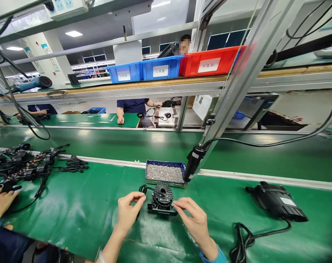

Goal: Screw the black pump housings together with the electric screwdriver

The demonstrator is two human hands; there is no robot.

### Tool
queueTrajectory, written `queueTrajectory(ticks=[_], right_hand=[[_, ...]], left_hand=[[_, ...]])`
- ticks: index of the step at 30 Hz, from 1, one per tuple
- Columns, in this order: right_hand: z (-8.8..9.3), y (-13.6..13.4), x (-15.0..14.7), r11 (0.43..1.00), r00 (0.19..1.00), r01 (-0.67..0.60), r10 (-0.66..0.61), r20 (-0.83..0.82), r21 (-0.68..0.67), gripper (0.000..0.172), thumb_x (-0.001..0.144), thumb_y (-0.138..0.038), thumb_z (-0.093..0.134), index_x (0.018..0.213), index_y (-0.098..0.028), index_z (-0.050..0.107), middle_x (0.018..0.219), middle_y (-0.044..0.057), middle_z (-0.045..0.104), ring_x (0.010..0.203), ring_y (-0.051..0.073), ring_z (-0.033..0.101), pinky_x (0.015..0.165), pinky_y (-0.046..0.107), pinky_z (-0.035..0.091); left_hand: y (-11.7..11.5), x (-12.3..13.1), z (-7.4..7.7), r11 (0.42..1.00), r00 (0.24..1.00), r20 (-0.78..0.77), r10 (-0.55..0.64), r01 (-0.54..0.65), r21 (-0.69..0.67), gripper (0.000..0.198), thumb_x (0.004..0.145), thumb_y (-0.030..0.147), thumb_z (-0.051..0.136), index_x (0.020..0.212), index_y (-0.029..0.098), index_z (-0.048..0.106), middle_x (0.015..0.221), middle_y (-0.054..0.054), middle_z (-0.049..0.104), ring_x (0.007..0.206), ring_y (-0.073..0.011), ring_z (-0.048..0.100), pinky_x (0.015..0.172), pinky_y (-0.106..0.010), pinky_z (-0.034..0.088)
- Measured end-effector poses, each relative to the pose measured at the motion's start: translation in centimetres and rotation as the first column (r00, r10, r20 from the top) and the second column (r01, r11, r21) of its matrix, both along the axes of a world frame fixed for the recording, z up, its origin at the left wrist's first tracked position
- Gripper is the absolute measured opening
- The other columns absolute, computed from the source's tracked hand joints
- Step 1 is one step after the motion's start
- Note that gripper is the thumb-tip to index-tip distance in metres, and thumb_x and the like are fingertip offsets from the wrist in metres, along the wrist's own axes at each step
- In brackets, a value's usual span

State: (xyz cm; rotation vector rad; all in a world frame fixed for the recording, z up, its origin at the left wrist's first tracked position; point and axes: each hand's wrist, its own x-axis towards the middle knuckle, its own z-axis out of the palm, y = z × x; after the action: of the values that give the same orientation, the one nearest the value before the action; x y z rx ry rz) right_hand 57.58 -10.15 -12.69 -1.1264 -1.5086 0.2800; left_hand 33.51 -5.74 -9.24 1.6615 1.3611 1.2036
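Note:
A black round ribbed device [162, 197], like a small motor or pump on a flat base, stands on the green mat between my hands. My left hand [129, 211] is closed in a pinch just left of it, beside its coiled black cable [143, 189]; what lies between those fingertips is hidden. On the other side, my right hand [192, 220] pinches a tiny shiny piece, seemingly a screw [173, 205], against the device's right edge. Behind the device sits a blue tray [146, 179] of small metal screws [165, 173]. A black electric screwdriver [193, 160] hangs at the tray's right.
Another black device [279, 201] with a coiled cable [244, 237] lies right. Several cabled black parts [31, 160] are piled left, near a co-worker's hand [1, 201]. An aluminium post [237, 84] slants upward at right. Blue bins [160, 68] and a red bin [212, 61] stand overhead.

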Motion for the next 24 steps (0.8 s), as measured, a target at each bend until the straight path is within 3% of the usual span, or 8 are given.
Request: queueTrajectory(ticks=[4,9,12,17,21,24], right_hand=[[-0.4,0.6,0.3,0.994,0.987,-0.027,0.010,0.157,0.108,0.018,0.089,-0.007,0.063,0.096,-0.021,0.071,0.079,0.004,0.065,0.069,0.014,0.062,0.062,0.026,0.052],[-1.4,0.7,1.0,0.981,0.962,-0.104,0.057,0.266,0.165,0.032,0.088,-0.003,0.062,0.112,-0.022,0.069,0.078,0.004,0.064,0.067,0.014,0.058,0.059,0.026,0.050],[-1.7,0.4,1.0,0.981,0.968,-0.100,0.059,0.243,0.163,0.037,0.088,-0.001,0.060,0.118,-0.020,0.067,0.078,0.004,0.064,0.067,0.014,0.059,0.059,0.025,0.050],[-1.2,0.2,1.0,0.989,0.992,-0.053,0.037,0.122,0.134,0.031,0.088,-0.002,0.059,0.111,-0.020,0.070,0.077,0.003,0.064,0.066,0.013,0.060,0.058,0.024,0.051],[-0.9,1.3,1.0,1.000,0.998,-0.013,0.014,0.066,-0.006,0.017,0.092,-0.016,0.057,0.098,-0.019,0.073,0.074,0.003,0.067,0.062,0.014,0.061,0.056,0.025,0.050],[-0.8,3.4,1.0,0.989,0.997,0.021,-0.010,0.073,-0.149,0.023,0.096,-0.028,0.051,0.093,-0.017,0.072,0.077,0.006,0.069,0.064,0.016,0.062,0.060,0.028,0.051]], left_hand=[[-0.7,1.3,-1.0,0.993,0.991,-0.092,-0.101,0.106,0.059,0.013,0.083,0.026,0.070,0.074,0.018,0.075,0.073,-0.002,0.075,0.063,-0.0118,0.066,0.062,-0.018,0.051],[-0.4,2.8,-1.5,0.990,0.988,-0.073,-0.137,0.135,-0.030,0.008,0.079,0.021,0.073,0.071,0.018,0.075,0.071,0.000,0.074,0.060,-0.0102,0.063,0.058,-0.016,0.048],[-0.3,3.3,-1.8,0.989,0.986,-0.078,-0.145,0.141,-0.054,0.008,0.078,0.020,0.074,0.070,0.019,0.075,0.070,0.001,0.074,0.059,-0.0099,0.062,0.057,-0.016,0.045],[-0.2,3.7,-2.2,0.992,0.986,-0.106,-0.130,0.129,-0.014,0.010,0.079,0.021,0.074,0.069,0.019,0.075,0.070,0.000,0.073,0.059,-0.0103,0.061,0.055,-0.018,0.043],[-0.2,3.5,-2.1,0.988,0.974,-0.179,-0.140,0.149,0.034,0.016,0.083,0.027,0.071,0.069,0.019,0.074,0.068,-0.001,0.071,0.058,-0.0115,0.061,0.057,-0.019,0.045],[-0.1,3.3,-1.7,0.983,0.955,-0.255,-0.155,0.174,0.055,0.020,0.087,0.029,0.069,0.070,0.019,0.073,0.069,-0.001,0.071,0.060,-0.0122,0.061,0.058,-0.020,0.045]])
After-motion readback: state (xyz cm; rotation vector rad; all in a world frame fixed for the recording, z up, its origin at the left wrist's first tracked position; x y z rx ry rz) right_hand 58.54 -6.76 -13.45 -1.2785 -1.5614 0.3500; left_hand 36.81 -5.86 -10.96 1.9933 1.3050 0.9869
